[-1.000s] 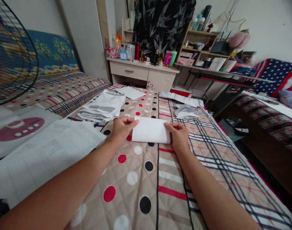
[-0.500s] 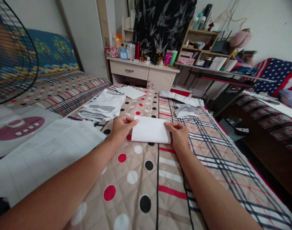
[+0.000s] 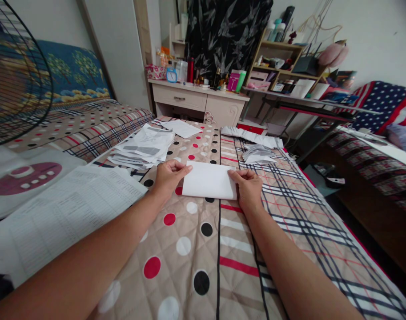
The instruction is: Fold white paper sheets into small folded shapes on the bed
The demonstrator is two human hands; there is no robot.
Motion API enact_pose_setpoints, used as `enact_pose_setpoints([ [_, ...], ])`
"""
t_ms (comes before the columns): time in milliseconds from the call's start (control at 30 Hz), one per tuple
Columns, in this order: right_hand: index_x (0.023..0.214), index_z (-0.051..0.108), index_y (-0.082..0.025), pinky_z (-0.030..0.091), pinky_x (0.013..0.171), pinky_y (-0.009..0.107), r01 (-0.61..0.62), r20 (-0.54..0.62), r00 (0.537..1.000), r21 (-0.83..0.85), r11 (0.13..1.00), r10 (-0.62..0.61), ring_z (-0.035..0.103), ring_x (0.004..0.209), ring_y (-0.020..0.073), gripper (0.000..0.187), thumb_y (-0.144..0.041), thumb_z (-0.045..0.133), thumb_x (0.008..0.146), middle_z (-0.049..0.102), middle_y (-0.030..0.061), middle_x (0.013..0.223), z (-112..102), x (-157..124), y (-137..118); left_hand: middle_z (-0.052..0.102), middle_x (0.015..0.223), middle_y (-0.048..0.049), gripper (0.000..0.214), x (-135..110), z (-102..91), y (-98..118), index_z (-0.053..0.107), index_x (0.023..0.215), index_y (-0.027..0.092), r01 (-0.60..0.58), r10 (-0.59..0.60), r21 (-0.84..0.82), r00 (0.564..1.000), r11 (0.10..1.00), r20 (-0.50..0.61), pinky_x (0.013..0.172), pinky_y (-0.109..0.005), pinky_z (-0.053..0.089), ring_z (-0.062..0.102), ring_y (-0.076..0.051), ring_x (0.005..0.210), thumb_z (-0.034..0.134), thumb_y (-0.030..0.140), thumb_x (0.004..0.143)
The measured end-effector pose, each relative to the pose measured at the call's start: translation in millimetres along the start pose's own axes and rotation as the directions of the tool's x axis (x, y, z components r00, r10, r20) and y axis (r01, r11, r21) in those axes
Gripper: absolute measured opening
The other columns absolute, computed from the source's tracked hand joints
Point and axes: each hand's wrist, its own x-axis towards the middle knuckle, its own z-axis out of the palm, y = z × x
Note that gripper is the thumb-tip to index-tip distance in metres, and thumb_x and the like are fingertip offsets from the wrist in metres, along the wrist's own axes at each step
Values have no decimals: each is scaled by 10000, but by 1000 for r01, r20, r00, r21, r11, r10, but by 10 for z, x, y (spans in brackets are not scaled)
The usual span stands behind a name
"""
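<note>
A folded sheet of white paper (image 3: pixel 209 181) is held just over the patterned bedspread (image 3: pixel 186 231), its long sides running across my view. My left hand (image 3: pixel 169 178) pinches its upper left corner between thumb and fingers. On the opposite side, my right hand (image 3: pixel 250 186) grips the upper right edge the same way. The face toward me looks blank, with a rounded fold along the near side. Whether the paper touches the bedspread, I cannot tell.
Stacked printed papers (image 3: pixel 146 144) lie ahead on the left, and a single white sheet (image 3: pixel 182 128) beyond. Large printed sheets (image 3: pixel 69 213) spread near my left arm. On the right sit folded paper strips (image 3: pixel 259 154) and a white folded strip (image 3: pixel 252 137). A fan (image 3: pixel 19 75) stands left.
</note>
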Motion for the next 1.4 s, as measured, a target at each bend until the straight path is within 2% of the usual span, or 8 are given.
enact_pose_setpoints([
  [400, 602, 591, -188, 391, 484, 238, 13, 3, 1000, 14, 1000, -13, 510, 511, 97, 322, -265, 879, 480, 619, -37, 593, 7, -15, -29, 663, 626, -7, 258, 25, -13, -36, 647, 633, 151, -90, 90, 49, 996, 995, 3, 571, -232, 462, 591, -123, 582, 827, 325, 570],
  [933, 587, 574, -185, 401, 490, 234, -15, 15, 1000, 56, 998, 14, 515, 522, 99, 332, -246, 876, 463, 620, -35, 597, 13, -12, -44, 666, 635, -5, 261, 33, -18, -57, 651, 647, 146, -99, 98, 35, 995, 995, 4, 576, -226, 460, 591, -117, 587, 833, 319, 577],
  [1167, 687, 580, -191, 368, 460, 222, -52, 43, 998, 113, 992, 48, 484, 478, 83, 374, -250, 878, 469, 597, -60, 582, 3, -2, -32, 649, 620, 6, 265, 21, -13, -40, 636, 639, 143, -108, 107, 47, 994, 993, 13, 570, -221, 450, 578, -110, 579, 820, 326, 585],
  [1400, 703, 578, -190, 355, 449, 217, -51, 47, 998, 109, 993, 46, 474, 469, 80, 375, -259, 875, 484, 592, -61, 572, 5, -2, -26, 646, 616, 6, 269, 10, -6, -14, 628, 637, 145, -94, 94, 35, 996, 995, 11, 568, -223, 450, 579, -112, 578, 822, 323, 578],
])
